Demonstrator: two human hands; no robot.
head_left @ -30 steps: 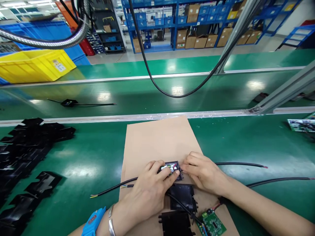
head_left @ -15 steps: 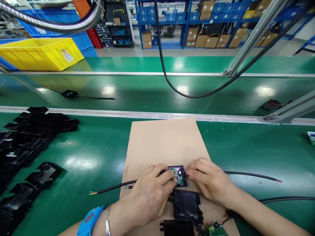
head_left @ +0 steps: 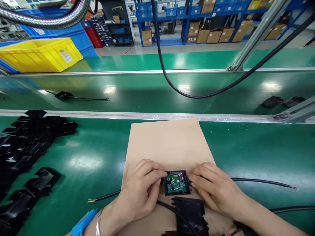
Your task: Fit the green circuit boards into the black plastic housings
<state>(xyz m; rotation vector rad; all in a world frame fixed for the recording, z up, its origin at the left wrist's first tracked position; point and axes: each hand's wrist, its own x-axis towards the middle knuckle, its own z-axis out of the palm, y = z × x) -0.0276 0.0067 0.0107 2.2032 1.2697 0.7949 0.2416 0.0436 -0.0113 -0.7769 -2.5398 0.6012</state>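
Note:
A small black plastic case [head_left: 189, 190] lies on a cardboard sheet [head_left: 164, 141], its open top showing a green circuit board [head_left: 176, 183] with red and blue wires. My left hand [head_left: 140, 190] is closed at the case's left end, fingertips on its edge. At the right end, my right hand [head_left: 214, 186] pinches the case's edge. Black cables [head_left: 105, 196] come out beyond both hands, with stripped ends; how the fingers sit on them is hidden. Just below lies another black plastic case [head_left: 189, 213], with a cable crossing it.
Black plastic shells [head_left: 36, 137] are heaped at the left. A yellow bin [head_left: 39, 55] stands at the far left. A thick black cable [head_left: 197, 96] hangs in a loop over the bench. Metal posts [head_left: 261, 36] rise at the right, near dark cased parts [head_left: 273, 101].
My left hand has drawn back leftward off the circuit board, which now shows in full. My right hand stays at the case's right end. The view has shifted slightly.

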